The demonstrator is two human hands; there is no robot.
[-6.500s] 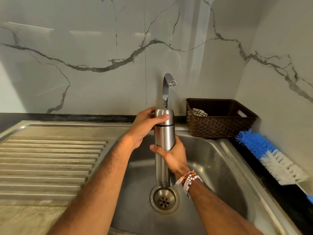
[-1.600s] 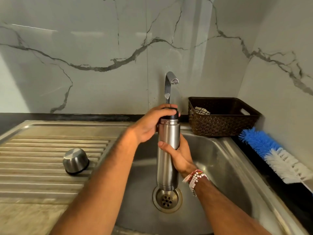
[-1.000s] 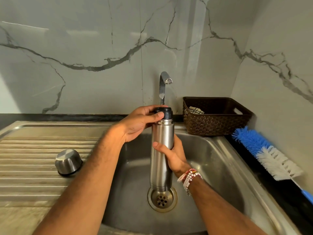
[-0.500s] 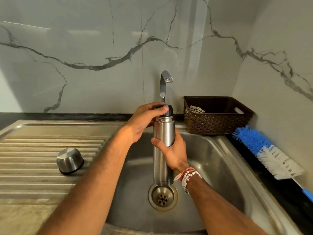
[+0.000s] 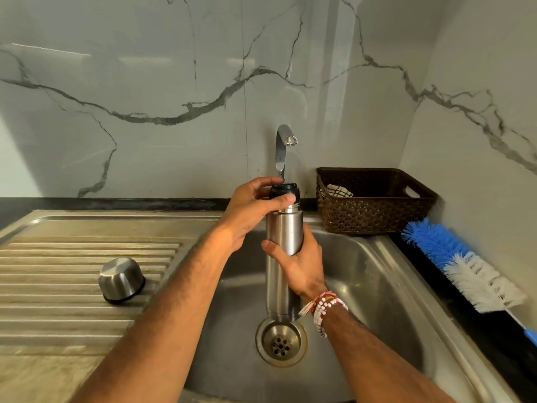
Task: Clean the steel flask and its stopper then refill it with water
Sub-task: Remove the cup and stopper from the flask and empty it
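A tall steel flask (image 5: 283, 237) is held upright over the sink basin (image 5: 377, 286), above the drain (image 5: 281, 343). My right hand (image 5: 302, 264) grips its body from the right side. My left hand (image 5: 250, 210) curls its thumb and fingers round the black stopper (image 5: 284, 191) on the flask's neck. The stopper sits raised, with the threaded neck showing below it. The flask's steel cap (image 5: 121, 280) lies upside down on the ribbed drainboard (image 5: 58, 286) at left. The tap (image 5: 283, 146) stands behind the flask, with no water running.
A brown woven basket (image 5: 374, 199) holding a cloth stands at the sink's back right corner. A blue and white bottle brush (image 5: 462, 266) lies on the dark counter along the right wall. Marble walls close off the back and right.
Since 6.5 s ago the steel cap has come off and now lies on the drainboard. My left hand has stayed on the black stopper, shifting its grip; the stopper now shows more fully.
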